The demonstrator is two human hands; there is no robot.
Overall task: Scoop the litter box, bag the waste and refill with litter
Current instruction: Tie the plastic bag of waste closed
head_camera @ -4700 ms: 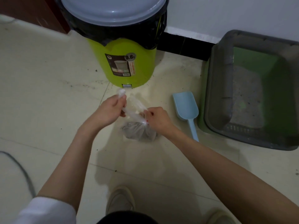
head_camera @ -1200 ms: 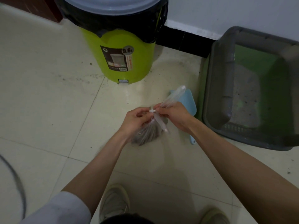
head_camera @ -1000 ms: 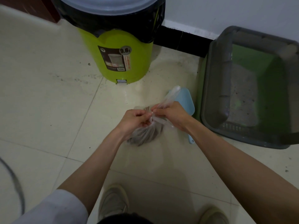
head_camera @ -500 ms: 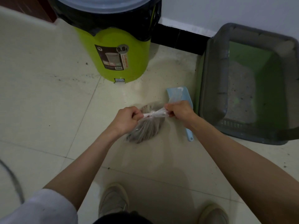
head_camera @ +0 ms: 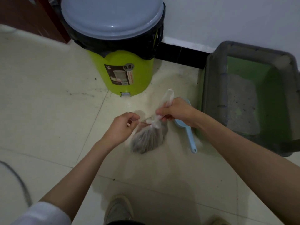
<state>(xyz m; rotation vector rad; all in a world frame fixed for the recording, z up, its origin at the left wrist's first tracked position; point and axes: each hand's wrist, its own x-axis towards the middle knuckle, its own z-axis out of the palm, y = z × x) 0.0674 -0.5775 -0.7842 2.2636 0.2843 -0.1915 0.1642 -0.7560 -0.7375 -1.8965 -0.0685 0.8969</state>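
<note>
Waste bag (head_camera: pixel 148 140), knotted at its neck, sits on the floor (head_camera: pixel 48 111) before the green bin (head_camera: pixel 128 72). Left hand (head_camera: pixel 121 129) and right hand (head_camera: pixel 175 111) each pinch a bag tail; scoop (head_camera: pixel 188 133) lies beside the litter box (head_camera: pixel 211 88).

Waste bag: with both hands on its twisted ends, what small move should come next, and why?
Probably pull the two ends apart to cinch the knot. The left hand and right hand each pinch an end of the waste bag, and the knot looks loose. The bin has its lid down.
</note>
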